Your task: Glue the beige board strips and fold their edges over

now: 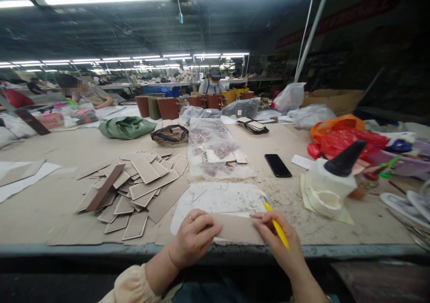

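A cream sleeve (136,285), lower left, leads to the left hand (195,235), pinching a beige panel (237,228) at lower centre with the right hand (281,236), also gripping a yellow tool (278,230), seemingly positioning it, which next calls for steadiness.

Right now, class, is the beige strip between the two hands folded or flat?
Flat: the beige strip between left hand and right hand shows one face, no visible fold.

One left hand (196,235) and one right hand (282,241) are holding one beige panel (237,228) and one yellow tool (279,229); one phone (277,165), one bottle (331,177), one green bag (127,127), one red bag (351,142) and one orange bag (354,122) are showing; one dark brown strip (105,187) is topping one pile (145,168) whose other panels (136,225) are overlapping too much to count
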The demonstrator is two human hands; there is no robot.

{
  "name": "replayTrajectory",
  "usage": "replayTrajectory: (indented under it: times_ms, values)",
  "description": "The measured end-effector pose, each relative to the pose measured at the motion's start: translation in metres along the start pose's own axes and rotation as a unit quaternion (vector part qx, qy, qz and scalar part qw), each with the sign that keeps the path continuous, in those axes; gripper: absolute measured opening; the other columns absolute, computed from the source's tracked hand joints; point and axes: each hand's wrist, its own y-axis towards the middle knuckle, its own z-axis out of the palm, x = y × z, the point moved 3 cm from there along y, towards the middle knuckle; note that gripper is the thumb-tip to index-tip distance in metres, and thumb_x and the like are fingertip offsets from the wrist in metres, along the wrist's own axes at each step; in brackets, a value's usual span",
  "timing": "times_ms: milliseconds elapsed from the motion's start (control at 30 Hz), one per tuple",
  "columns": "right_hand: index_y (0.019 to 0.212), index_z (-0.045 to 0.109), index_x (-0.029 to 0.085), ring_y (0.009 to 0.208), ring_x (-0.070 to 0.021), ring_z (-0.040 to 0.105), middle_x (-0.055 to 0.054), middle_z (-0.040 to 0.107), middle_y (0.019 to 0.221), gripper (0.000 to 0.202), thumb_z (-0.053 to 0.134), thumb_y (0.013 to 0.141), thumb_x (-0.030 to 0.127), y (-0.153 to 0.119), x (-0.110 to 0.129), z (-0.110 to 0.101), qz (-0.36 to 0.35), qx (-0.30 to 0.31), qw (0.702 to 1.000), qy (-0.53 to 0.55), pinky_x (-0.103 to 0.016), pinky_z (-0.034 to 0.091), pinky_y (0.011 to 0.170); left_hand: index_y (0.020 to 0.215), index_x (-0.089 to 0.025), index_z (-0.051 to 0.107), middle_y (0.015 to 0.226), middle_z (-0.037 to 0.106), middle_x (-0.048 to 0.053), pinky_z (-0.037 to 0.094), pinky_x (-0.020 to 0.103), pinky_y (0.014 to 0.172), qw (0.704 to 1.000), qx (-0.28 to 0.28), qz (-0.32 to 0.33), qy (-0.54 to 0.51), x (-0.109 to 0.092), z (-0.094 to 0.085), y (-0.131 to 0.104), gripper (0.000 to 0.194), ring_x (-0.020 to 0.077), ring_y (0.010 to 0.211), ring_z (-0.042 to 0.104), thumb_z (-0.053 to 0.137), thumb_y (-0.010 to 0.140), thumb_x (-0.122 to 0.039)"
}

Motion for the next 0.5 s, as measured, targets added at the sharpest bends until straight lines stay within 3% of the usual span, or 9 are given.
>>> replayTrajectory:
  times_ms: [100, 233, 367, 500]
  values:
    - [0.077, 0.052, 0.023, 0.092, -0.0219, 0.067, -0.007, 0.072, 0.1, 0.023, 0.06, 0.08, 0.045, 0.008, -0.007, -0.02, -0.025, -0.041, 0.998, -0.049, -0.032, 0.051, 0.081, 0.118, -0.023, 0.059, 0.1, 0.06, 0.009, 0.048, 0.042, 0.089, 0.999, -0.005, -0.047, -0.001, 0.009, 0.007, -0.006, 0.035, 0.0216, 0.096, 0.055, 0.057, 0.084, -0.012]
    - [0.079, 0.053, 0.024, 0.09, -0.0221, 0.068, -0.007, 0.073, 0.097, 0.021, 0.058, 0.081, 0.044, 0.016, -0.016, -0.039, -0.048, -0.079, 0.987, -0.128, -0.032, 0.053, 0.08, 0.114, -0.02, 0.06, 0.1, 0.06, 0.01, 0.05, 0.038, 0.082, 0.991, 0.016, -0.126, -0.038, 0.029, 0.013, -0.027, 0.031, 0.0207, 0.094, 0.056, 0.051, 0.087, -0.01]
    - [0.078, 0.054, 0.024, 0.09, -0.0204, 0.068, -0.005, 0.073, 0.097, 0.019, 0.053, 0.084, 0.042, 0.022, -0.025, -0.033, -0.057, -0.056, 0.986, -0.144, -0.03, 0.053, 0.08, 0.104, -0.019, 0.065, 0.098, 0.062, 0.011, 0.051, 0.035, 0.078, 0.98, 0.1, -0.143, -0.099, 0.038, 0.021, -0.044, 0.022, 0.0194, 0.089, 0.057, 0.05, 0.088, -0.013]
    - [0.078, 0.055, 0.024, 0.087, -0.0199, 0.07, -0.005, 0.073, 0.093, 0.019, 0.053, 0.084, 0.042, 0.029, -0.037, -0.018, -0.064, -0.025, 0.985, -0.16, -0.029, 0.054, 0.076, 0.098, -0.018, 0.067, 0.094, 0.065, 0.01, 0.051, 0.033, 0.077, 0.975, 0.132, -0.128, -0.127, 0.038, 0.027, -0.052, 0.021, 0.0182, 0.087, 0.059, 0.049, 0.089, -0.013]
